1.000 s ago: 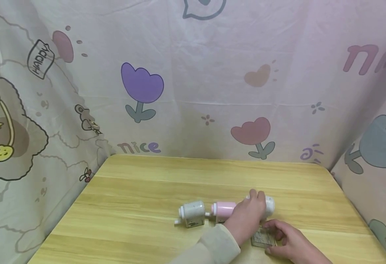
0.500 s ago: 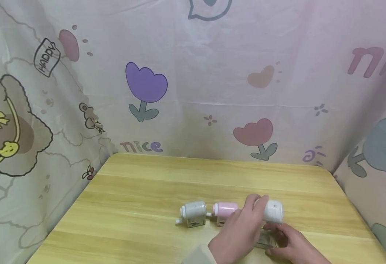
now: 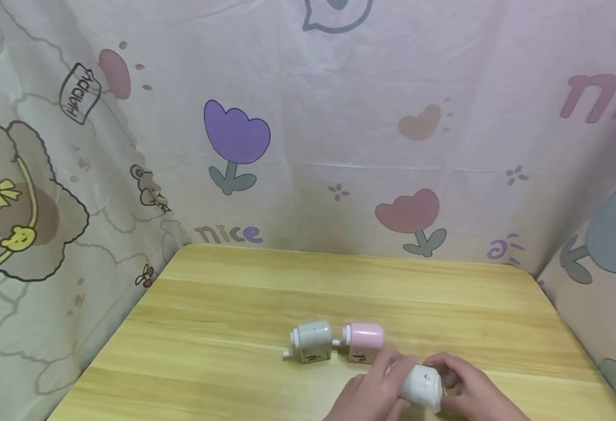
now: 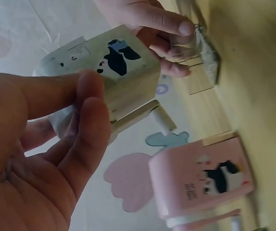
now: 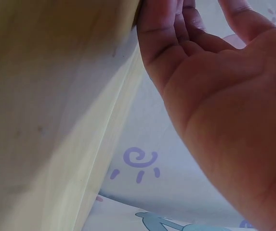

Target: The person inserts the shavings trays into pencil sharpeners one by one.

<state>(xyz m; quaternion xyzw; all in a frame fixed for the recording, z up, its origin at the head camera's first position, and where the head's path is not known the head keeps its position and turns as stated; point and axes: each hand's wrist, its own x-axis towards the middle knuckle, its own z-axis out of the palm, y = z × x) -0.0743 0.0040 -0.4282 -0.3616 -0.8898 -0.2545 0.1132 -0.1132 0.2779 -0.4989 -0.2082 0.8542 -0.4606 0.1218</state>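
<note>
My left hand [image 3: 371, 390] grips a white hand-crank pencil sharpener [image 3: 423, 385] above the front right of the table. In the left wrist view, thumb and fingers pinch this sharpener [image 4: 133, 70], which has a penguin print and a crank on its near side. A clear shavings drawer [image 4: 207, 53] with dark contents stands on the table beyond it, pinched by my right hand [image 4: 159, 24]. From the head, the raised sharpener mostly hides that drawer, just left of my right hand [image 3: 471, 389]. In the right wrist view, the right palm [image 5: 224, 106] shows, but its fingertips are cut off.
A pink pencil sharpener [image 3: 367, 339] stands just behind my left hand, and a grey one [image 3: 315, 342] stands to its left, cranks facing left. The wooden table [image 3: 207, 327] meets patterned cloth [image 3: 308, 117] at the back and sides.
My left hand has lifted the white sharpener from beside the pink one and brought it forward and down, over the drawer. My right hand has stayed nearly still at the drawer.
</note>
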